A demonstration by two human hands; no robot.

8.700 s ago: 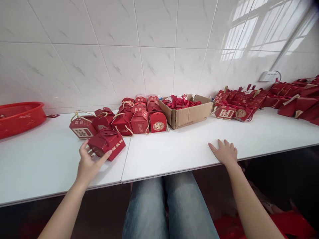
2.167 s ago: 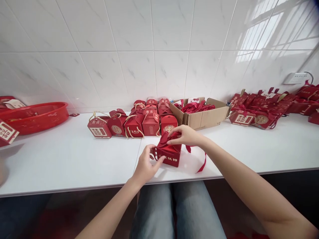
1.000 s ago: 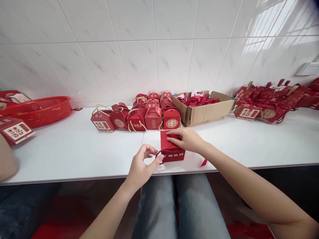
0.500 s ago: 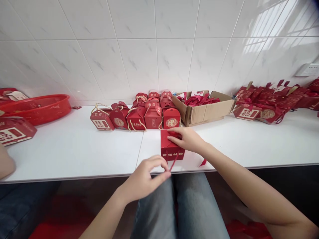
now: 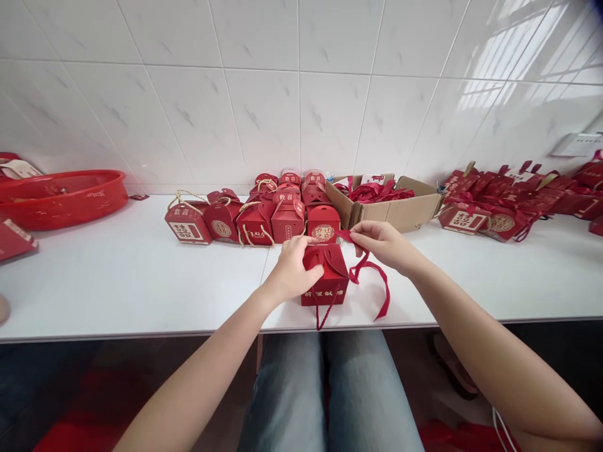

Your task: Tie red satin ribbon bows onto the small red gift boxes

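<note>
A red gift box (image 5: 335, 285) with pale lettering stands on the table near the front edge. My left hand (image 5: 294, 270) holds its upper left side, the thumb and fingers on the top flaps. Its red cord handle (image 5: 319, 320) hangs loose over the front. Just right of the box, my right hand (image 5: 379, 242) pinches a red ribbon (image 5: 385, 289), whose tail curls down onto the table. The end of the ribbon by the box top is partly hidden by my fingers.
Several finished-looking red boxes (image 5: 288, 216) stand in a group behind. A cardboard box (image 5: 396, 212) of ribbons sits beside them. More red bags and boxes (image 5: 506, 204) lie at right. On the left are a red plastic basket (image 5: 89, 204) and a box's corner (image 5: 16, 242).
My left hand has let go of the cord and moved up to the box top. My right hand has shifted off the box to the right with the ribbon. The box at far left has moved left.
</note>
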